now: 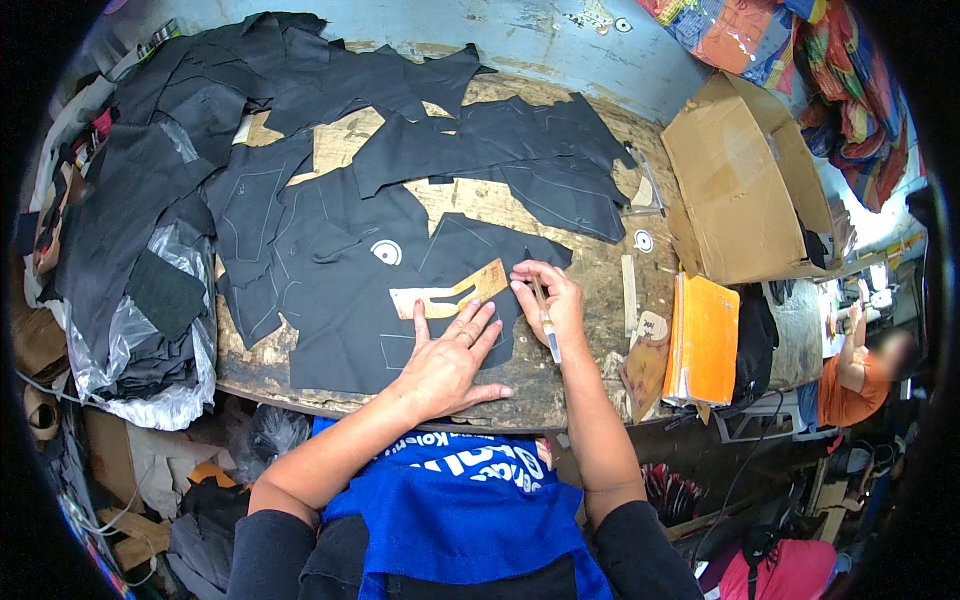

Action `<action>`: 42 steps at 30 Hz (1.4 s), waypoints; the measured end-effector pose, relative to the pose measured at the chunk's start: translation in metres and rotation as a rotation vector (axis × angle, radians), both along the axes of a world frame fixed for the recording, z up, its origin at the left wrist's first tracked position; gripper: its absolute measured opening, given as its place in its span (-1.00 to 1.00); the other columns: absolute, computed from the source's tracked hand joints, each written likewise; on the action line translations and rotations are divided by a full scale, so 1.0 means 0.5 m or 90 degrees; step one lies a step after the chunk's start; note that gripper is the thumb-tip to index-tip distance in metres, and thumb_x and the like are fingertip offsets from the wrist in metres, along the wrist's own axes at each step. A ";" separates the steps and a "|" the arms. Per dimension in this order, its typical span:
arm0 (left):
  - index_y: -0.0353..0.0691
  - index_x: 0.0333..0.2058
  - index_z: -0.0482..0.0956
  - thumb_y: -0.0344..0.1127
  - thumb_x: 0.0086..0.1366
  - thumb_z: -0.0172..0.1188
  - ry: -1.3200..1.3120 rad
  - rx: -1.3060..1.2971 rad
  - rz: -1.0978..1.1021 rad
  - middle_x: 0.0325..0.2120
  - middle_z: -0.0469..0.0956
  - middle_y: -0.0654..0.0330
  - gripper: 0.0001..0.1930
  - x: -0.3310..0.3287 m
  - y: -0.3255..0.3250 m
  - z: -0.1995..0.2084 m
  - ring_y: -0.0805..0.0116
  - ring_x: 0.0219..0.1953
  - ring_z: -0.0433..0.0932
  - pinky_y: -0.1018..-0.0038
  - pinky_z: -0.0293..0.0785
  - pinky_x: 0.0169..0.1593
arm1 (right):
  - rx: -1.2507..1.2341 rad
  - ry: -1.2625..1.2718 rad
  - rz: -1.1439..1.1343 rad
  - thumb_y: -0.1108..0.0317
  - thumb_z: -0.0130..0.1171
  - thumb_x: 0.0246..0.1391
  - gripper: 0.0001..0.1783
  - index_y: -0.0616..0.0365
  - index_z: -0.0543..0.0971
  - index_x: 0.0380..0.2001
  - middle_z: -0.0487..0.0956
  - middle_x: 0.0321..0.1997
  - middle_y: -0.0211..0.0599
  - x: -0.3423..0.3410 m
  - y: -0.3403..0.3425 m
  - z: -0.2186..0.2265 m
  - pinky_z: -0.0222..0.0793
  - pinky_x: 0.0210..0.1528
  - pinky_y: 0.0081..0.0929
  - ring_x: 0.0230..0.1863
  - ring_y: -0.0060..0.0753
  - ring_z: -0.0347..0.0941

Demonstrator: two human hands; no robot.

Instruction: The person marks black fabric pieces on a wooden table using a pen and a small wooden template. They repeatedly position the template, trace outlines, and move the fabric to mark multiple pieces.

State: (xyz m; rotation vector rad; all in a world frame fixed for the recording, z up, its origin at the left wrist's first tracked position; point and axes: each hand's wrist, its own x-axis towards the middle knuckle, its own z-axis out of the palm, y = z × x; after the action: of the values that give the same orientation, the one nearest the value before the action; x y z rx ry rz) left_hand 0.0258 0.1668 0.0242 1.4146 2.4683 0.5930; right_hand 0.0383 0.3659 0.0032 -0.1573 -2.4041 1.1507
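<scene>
Left hand [450, 370]: palm down, fingers spread, nothing gripped; fingertips rest on the tan template [480, 285] along its lower side, heel of the hand toward the desk's near edge. Right hand [556, 305]: curled, grasping a slim pen [549, 334], its fingertips close by the template's right end; can't tell whether they touch it. Template lies tilted on black cloth [335, 345], about midway along the desk [262, 372], nearer my edge than the far one. White disc [386, 252] on the cloth, just beyond the template's left end.
</scene>
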 end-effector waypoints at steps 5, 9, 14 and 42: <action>-0.28 0.22 0.20 0.30 0.04 0.14 0.005 0.006 0.001 0.30 0.06 0.03 -0.08 0.001 0.003 -0.001 0.16 0.38 -0.07 -0.44 -0.44 0.18 | -0.179 0.001 -0.060 0.48 0.21 0.02 -0.86 0.20 0.58 -0.29 0.64 -0.35 -0.21 -0.012 -0.004 -0.022 0.43 -0.21 -0.58 -0.31 -0.48 0.58; -0.29 0.28 0.02 0.27 0.03 0.20 -0.074 0.072 0.046 0.30 0.04 -0.03 0.01 -0.002 0.000 -0.002 0.07 0.36 -0.02 -0.33 -0.49 0.23 | -0.297 0.028 -0.086 0.49 0.10 0.12 -0.87 0.22 0.55 -0.24 0.65 -0.39 -0.28 -0.017 0.000 -0.027 0.41 -0.20 -0.61 -0.29 -0.54 0.58; -0.34 0.31 -0.33 -0.10 0.21 0.09 -0.178 0.290 0.140 0.27 0.04 -0.17 -0.07 -0.006 -0.019 -0.011 -0.06 0.33 0.03 -0.09 -0.42 0.33 | -0.175 -0.003 -0.052 0.47 0.20 0.02 -0.81 0.18 0.55 -0.24 0.65 -0.34 -0.26 -0.009 -0.002 -0.021 0.42 -0.18 -0.55 -0.28 -0.48 0.58; -0.23 0.22 0.22 0.26 0.20 -0.01 0.038 0.037 0.041 0.28 0.08 -0.08 -0.21 0.009 0.005 -0.020 0.00 0.36 -0.05 -0.38 -0.36 0.21 | -0.319 -0.005 -0.129 0.40 0.16 0.12 -0.76 0.23 0.56 -0.14 0.61 -0.32 -0.27 -0.016 -0.019 0.005 0.41 -0.17 -0.60 -0.23 -0.50 0.54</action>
State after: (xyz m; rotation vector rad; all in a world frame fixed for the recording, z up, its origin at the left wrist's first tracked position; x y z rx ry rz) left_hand 0.0305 0.1692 0.0144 1.3976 2.5726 0.6503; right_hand 0.0301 0.3566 0.0059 -0.5509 -2.0028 1.6251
